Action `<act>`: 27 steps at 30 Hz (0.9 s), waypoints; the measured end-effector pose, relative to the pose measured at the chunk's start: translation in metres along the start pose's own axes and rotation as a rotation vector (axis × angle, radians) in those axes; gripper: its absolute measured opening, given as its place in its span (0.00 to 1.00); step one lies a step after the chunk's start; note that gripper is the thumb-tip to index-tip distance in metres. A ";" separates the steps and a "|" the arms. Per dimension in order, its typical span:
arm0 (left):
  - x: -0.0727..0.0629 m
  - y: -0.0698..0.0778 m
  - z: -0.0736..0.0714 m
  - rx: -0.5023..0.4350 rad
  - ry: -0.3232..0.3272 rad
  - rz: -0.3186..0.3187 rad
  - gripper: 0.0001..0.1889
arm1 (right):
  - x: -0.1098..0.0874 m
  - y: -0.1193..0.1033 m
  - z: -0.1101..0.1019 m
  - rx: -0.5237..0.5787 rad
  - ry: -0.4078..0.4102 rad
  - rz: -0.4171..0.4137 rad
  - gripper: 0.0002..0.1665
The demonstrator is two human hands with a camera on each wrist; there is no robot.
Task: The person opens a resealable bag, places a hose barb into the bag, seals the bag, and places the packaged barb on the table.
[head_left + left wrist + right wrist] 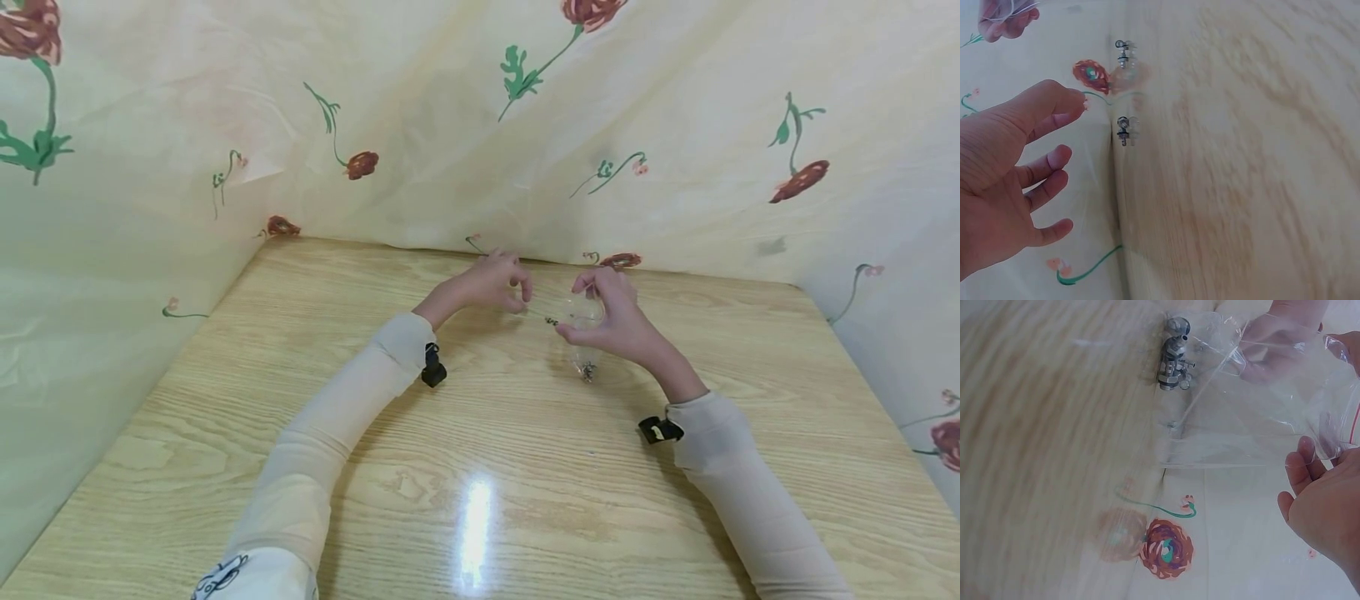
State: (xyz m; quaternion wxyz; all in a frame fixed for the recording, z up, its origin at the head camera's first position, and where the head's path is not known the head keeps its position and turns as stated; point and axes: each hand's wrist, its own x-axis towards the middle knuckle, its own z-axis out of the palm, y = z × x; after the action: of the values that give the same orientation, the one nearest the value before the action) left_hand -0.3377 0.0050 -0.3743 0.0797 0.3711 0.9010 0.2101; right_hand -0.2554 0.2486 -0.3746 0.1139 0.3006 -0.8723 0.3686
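Right hand (611, 317) pinches a clear bag (1235, 425) near its top, and over my feed I see metal pieces (1174, 359) bunched inside its bottom; my left hand (495, 282), fingers loosely apart, is near 2 small fittings (1124, 131) on the worktop (540, 467).

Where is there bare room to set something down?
Bare table: between the left sleeve and right sleeve, near side; also outside each sleeve, to the cloth. Crowded: between left hand and right hand, around the loose parts and bag.
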 end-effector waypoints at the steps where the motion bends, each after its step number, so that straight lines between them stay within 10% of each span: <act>1: 0.000 0.000 0.001 0.004 -0.005 -0.002 0.05 | 0.000 0.000 0.000 0.000 0.000 0.000 0.31; 27: 0.002 -0.004 0.013 0.108 -0.070 -0.049 0.08 | -0.002 -0.001 0.001 -0.021 -0.012 0.016 0.32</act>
State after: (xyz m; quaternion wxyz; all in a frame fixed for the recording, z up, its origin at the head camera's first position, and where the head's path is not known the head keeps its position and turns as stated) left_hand -0.3379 0.0085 -0.3874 0.0962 0.3599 0.9164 0.1461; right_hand -0.2531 0.2481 -0.3760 0.1090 0.2945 -0.8790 0.3587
